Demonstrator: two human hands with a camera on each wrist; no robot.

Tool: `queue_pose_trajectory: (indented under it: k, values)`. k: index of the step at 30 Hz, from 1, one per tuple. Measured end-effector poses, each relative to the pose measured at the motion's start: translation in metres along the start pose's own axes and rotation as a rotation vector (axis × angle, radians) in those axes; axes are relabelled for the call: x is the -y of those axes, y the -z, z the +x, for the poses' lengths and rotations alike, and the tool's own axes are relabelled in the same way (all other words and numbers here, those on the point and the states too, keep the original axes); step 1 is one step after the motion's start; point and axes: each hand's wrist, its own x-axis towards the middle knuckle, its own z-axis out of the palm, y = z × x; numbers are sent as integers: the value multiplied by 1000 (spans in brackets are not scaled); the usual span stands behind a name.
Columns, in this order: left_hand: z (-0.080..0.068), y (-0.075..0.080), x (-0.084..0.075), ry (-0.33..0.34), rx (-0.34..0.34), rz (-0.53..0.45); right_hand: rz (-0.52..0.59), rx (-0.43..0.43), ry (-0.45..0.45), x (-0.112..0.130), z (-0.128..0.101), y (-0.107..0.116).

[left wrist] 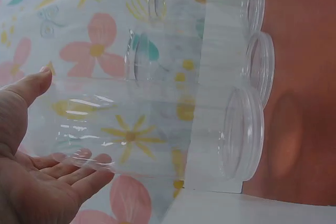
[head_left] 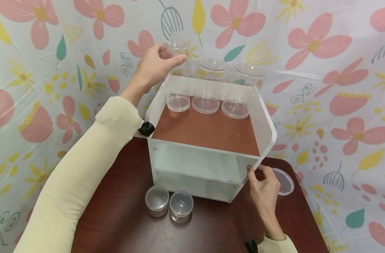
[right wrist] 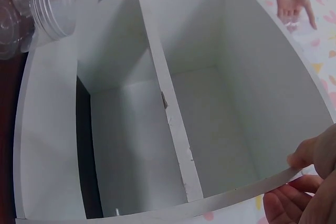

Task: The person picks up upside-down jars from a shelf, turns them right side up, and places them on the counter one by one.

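A white desktop shelf point(head_left: 202, 163) with a brown top board point(head_left: 205, 131) stands on the table. Along its back panel are three tall clear plastic jars, the left jar point(head_left: 178, 102), the middle jar point(head_left: 206, 104) and the right jar point(head_left: 235, 109). My left hand point(head_left: 156, 65) is around the upper part of the left jar, thumb apart and fingers straight in the left wrist view. My right hand point(head_left: 264, 184) pinches the shelf's right side panel point(right wrist: 252, 186), thumb on one face and fingers on the other.
Two small clear round containers, a left one point(head_left: 157, 201) and a right one point(head_left: 181, 205), sit before the shelf on the dark red-brown table point(head_left: 132, 232). A clear round lid point(head_left: 284, 181) lies right of the shelf. Flower-patterned cloth point(head_left: 322, 105) hangs behind.
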Motion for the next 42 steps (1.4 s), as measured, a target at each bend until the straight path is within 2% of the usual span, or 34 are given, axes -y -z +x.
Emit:
queue_pose_trajectory:
  k: [6, 21, 33, 39, 42]
  values:
    - [-13, 0, 1, -46, 37, -33, 2, -6, 12, -3, 1, 0]
    - [-45, -2, -2, -127, 76, 57, -3, -21, 20, -8, 4, -3]
    - [-70, 3, 4, -168, 131, -74, -17, -29, 22, -8, 6, -5]
    - [-83, 3, 6, -187, 131, -83, -26, -31, 25, -9, 7, -5]
    - [-89, 2, 9, -208, 143, -125, -25, -28, 24, -9, 7, -5]
